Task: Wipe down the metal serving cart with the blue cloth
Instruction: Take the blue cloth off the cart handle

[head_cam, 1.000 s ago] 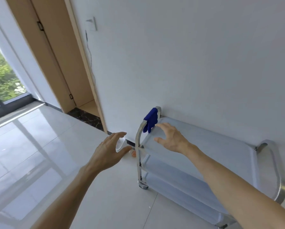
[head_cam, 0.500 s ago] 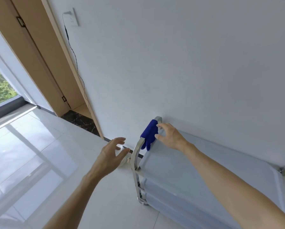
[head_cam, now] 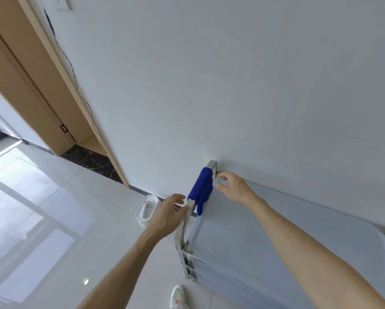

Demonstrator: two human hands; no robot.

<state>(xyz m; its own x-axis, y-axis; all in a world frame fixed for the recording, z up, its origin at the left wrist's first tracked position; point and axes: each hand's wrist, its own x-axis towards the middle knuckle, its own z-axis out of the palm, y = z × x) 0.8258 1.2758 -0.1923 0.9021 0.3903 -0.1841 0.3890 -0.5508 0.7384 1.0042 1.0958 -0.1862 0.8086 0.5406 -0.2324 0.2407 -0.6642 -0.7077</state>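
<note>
Fingers of the right hand [head_cam: 233, 188] spread apart, empty, just right of the blue cloth [head_cam: 201, 189], thumb nearly touching it; likely about to pluck it. Left hand [head_cam: 168, 214] open too, fingertips at the handle bar [head_cam: 183, 226] just below the cloth, probably to steady the metal serving cart [head_cam: 265, 241]. Cloth hangs draped over the far end of that bar, against the wall. Wiping not begun. White tub [head_cam: 145, 210] on floor, left.

Deep blue cloth [head_cam: 201, 190], silvery metal cart [head_cam: 276, 253], white wall [head_cam: 231, 85], tan door frame [head_cam: 53, 70], black-veined threshold [head_cam: 91, 160]
</note>
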